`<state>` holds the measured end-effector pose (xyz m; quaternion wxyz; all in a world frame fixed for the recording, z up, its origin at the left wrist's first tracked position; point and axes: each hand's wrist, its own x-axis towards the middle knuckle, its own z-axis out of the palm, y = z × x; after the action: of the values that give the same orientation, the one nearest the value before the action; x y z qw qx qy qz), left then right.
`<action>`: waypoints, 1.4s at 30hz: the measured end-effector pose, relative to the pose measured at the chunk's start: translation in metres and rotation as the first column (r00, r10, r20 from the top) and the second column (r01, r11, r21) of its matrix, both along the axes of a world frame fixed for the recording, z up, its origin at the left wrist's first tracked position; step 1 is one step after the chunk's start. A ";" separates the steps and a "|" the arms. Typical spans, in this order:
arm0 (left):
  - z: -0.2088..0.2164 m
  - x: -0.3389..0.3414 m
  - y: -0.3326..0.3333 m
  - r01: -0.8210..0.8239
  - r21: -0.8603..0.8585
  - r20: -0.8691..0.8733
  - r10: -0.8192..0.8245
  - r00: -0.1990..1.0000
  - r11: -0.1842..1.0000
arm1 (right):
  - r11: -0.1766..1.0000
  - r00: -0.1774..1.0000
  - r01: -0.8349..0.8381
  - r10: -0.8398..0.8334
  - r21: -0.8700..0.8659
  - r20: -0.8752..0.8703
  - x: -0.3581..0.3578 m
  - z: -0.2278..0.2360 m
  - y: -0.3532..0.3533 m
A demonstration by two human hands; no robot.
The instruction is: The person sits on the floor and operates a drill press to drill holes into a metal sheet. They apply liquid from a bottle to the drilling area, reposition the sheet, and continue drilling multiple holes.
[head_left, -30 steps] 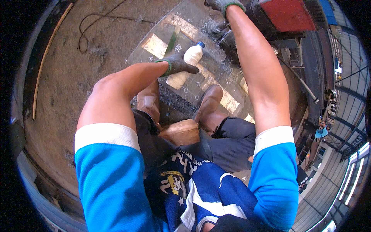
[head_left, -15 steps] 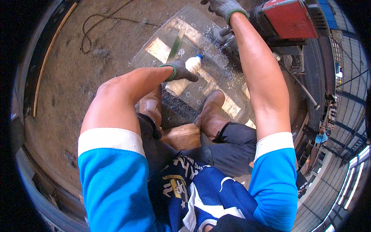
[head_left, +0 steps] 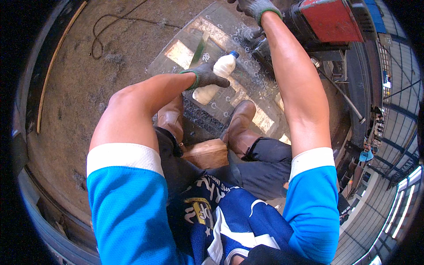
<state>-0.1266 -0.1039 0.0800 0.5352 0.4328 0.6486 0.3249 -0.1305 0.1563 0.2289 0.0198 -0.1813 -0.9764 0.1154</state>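
My left hand (head_left: 207,76), in a grey glove with a green cuff, is closed round the middle of a white plastic bottle (head_left: 224,66). The bottle is tilted, its blue cap toward the drilling machine (head_left: 304,26) at the upper right. Below the bottle and around it lies a flat metal plate (head_left: 163,66) with chalk circles and small curled shavings. At the top edge my gloved right hand (head_left: 258,9) is beside the machine, fingers bent. What it grips is cut off by the edge of the view.
A thin flat metal strip (head_left: 201,49) lies across the plate. Between my boots (head_left: 242,123) is a wooden block (head_left: 206,153). A dark cable (head_left: 99,37) curls over the dirt floor at left. A metal rod (head_left: 346,99) slants below the machine. Another person (head_left: 366,155) is far right.
The bottle in my left hand has shifted slightly up and right, its cap nearer the machine. My right hand has moved slightly up and left.
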 end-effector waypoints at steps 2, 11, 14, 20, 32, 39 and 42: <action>-0.001 0.000 0.002 0.020 -0.011 0.006 -0.020 1.000 1.000 | 0.999 1.000 -0.013 0.012 0.037 0.015 -0.001 0.001 -0.001; -0.018 -0.001 0.003 0.103 -0.062 -0.101 -0.109 0.989 0.993 | 0.999 0.999 -0.048 0.048 -0.014 0.003 -0.002 0.006 -0.006; -0.028 -0.002 0.003 0.151 -0.123 -0.160 -0.170 0.972 0.981 | 0.997 0.997 0.059 -0.056 -0.057 0.054 0.000 0.013 -0.013; -0.037 0.002 0.003 0.125 -0.189 -0.203 -0.164 0.965 0.974 | 0.997 0.989 0.078 -0.080 0.019 0.124 -0.004 0.016 -0.017; -0.012 0.004 -0.006 0.008 0.040 -0.048 -0.006 0.999 0.999 | 0.993 0.996 -0.077 0.072 0.085 0.053 -0.004 -0.007 0.001; -0.008 0.005 0.003 0.070 -0.174 -0.102 -0.089 0.991 0.982 | 0.993 0.995 -0.090 0.087 0.077 0.043 -0.005 -0.012 0.004; -0.022 0.006 0.002 0.091 -0.161 -0.197 -0.122 0.973 0.983 | 0.991 0.994 -0.105 0.101 0.088 0.047 -0.004 -0.011 0.004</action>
<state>-0.1203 -0.1019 0.0581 0.5129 0.4566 0.6992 0.1990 -0.1348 0.1599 0.2181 0.0014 -0.1318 -0.9889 0.0683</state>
